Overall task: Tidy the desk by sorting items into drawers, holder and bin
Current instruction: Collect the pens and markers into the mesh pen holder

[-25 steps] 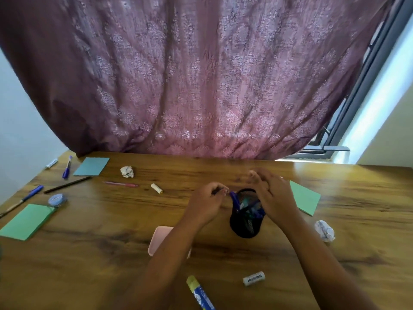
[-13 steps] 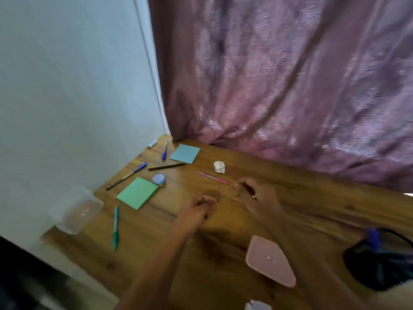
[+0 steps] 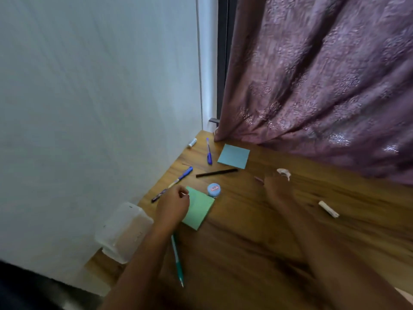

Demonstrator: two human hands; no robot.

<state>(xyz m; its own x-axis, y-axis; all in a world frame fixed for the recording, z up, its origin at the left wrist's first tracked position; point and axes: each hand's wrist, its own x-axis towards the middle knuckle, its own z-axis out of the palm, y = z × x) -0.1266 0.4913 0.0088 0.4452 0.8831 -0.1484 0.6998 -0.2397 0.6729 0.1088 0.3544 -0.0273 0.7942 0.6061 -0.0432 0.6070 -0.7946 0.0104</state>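
Observation:
My left hand [image 3: 173, 205] hovers with curled fingers over the left edge of a green sticky pad [image 3: 200, 210]; nothing shows in it. A blue patterned pen [image 3: 177, 180] lies just beyond its knuckles. My right hand [image 3: 277, 190] is motion-blurred and lies over a pink pen [image 3: 258, 179], whose end pokes out on the left. Whether it grips the pen is unclear. A crumpled paper ball [image 3: 283, 172] sits just past that hand. Under my left forearm lies a green pen [image 3: 178, 261].
Toward the desk's far left corner lie a blue sticky pad [image 3: 233, 156], a blue pen [image 3: 209, 152], a black pencil [image 3: 216, 172], a round blue tape case [image 3: 213, 189] and a small white tube [image 3: 191, 143]. A white stick [image 3: 328, 209] lies right. A clear plastic bin [image 3: 124, 231] stands at the left edge.
The view has swung left, away from the black pen holder, to the desk's left corner. Both hands moved left: the left to the green pad, the right onto the pink pen.

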